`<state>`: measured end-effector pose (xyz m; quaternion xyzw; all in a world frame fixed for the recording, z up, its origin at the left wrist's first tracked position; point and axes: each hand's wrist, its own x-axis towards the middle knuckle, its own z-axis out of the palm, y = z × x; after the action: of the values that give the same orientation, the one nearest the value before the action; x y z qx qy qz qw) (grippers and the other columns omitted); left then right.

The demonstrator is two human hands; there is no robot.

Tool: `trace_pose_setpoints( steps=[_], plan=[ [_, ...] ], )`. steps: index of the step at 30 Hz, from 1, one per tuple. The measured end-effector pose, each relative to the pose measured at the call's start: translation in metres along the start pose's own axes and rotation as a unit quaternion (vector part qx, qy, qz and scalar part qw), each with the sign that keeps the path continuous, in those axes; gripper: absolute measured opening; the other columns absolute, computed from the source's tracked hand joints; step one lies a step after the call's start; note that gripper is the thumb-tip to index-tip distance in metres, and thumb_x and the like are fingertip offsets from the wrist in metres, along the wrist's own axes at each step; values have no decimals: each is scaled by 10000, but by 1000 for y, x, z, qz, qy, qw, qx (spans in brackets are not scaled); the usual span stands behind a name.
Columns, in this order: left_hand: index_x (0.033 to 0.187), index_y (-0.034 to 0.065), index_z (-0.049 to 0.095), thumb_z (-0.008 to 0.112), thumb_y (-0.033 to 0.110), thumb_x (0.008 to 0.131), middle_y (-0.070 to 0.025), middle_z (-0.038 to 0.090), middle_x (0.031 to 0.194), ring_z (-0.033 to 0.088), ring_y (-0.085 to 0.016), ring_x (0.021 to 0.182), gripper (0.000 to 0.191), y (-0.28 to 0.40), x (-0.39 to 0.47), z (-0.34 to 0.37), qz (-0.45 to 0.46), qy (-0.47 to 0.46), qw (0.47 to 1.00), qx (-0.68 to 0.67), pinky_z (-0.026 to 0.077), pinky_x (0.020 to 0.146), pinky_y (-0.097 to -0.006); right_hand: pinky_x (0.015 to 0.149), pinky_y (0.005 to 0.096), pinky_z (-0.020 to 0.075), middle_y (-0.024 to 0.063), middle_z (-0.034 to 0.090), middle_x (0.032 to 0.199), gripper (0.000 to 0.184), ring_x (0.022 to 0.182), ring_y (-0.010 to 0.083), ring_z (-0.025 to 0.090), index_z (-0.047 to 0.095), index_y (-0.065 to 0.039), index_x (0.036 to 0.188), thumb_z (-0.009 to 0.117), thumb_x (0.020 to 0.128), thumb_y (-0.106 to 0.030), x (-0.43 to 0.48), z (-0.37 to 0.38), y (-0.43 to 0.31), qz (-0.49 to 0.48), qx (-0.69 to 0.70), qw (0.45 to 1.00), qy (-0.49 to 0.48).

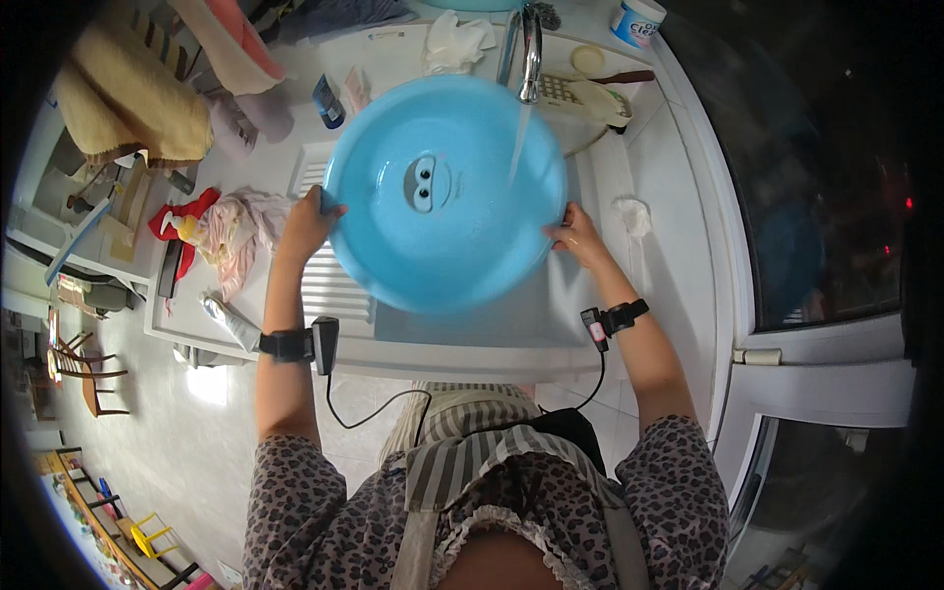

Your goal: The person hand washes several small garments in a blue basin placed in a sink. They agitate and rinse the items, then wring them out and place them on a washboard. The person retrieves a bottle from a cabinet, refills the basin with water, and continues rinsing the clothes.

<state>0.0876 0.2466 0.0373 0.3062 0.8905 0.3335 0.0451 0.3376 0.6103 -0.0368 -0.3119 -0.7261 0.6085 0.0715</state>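
Note:
A round light-blue plastic basin (442,251) with a cartoon face on its bottom is held over the laundry sink (472,354). My left hand (306,221) grips its left rim, thumb on the inside. On the right rim is my right hand (579,236), thumb also inside and fingers mostly hidden behind the wall. Water runs from the chrome faucet (529,66) into the basin's right part. Only a little water, if any, shows in it. Part of the sink's ribbed washboard (335,284) shows between my left hand and the basin.
Left of the washboard lie crumpled pink cloths (232,236), a yellow pump bottle (184,227) and a white tube (228,323). Behind the basin stand a blue tube (328,103) and a white cloth (457,44). A brush (623,77) and a tub (638,22) are at the back right.

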Motion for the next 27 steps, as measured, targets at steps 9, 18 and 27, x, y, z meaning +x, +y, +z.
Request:
trace_pose_setpoints(
  steps=[9, 18, 27],
  plan=[
    [1062, -61, 531, 613, 332, 852, -184, 631, 816, 620, -285, 659, 454, -47, 26, 171, -130, -46, 964, -225, 489, 608, -385, 777, 383, 489, 253, 609, 947, 509, 890, 362, 611, 459, 59, 1090, 697, 692, -152, -60, -49, -107, -127, -329, 927, 126],
    [1167, -51, 512, 493, 296, 932, -131, 632, 895, 628, -180, 675, 420, 2, -24, 220, -234, -298, 819, -431, 534, 563, -292, 507, 337, 541, 218, 634, 784, 382, 602, 274, 651, 572, 102, 944, 615, 698, -188, -73, -57, -207, -49, -376, 921, 85],
    [977, -73, 554, 559, 213, 892, -85, 640, 699, 597, -121, 473, 298, 17, -32, 74, -244, -305, 699, -598, 501, 395, -179, 449, 304, 509, 139, 623, 734, 334, 529, 211, 605, 588, 102, 885, 617, 736, -196, -53, -112, -132, 173, -212, 961, -51]
  ],
)
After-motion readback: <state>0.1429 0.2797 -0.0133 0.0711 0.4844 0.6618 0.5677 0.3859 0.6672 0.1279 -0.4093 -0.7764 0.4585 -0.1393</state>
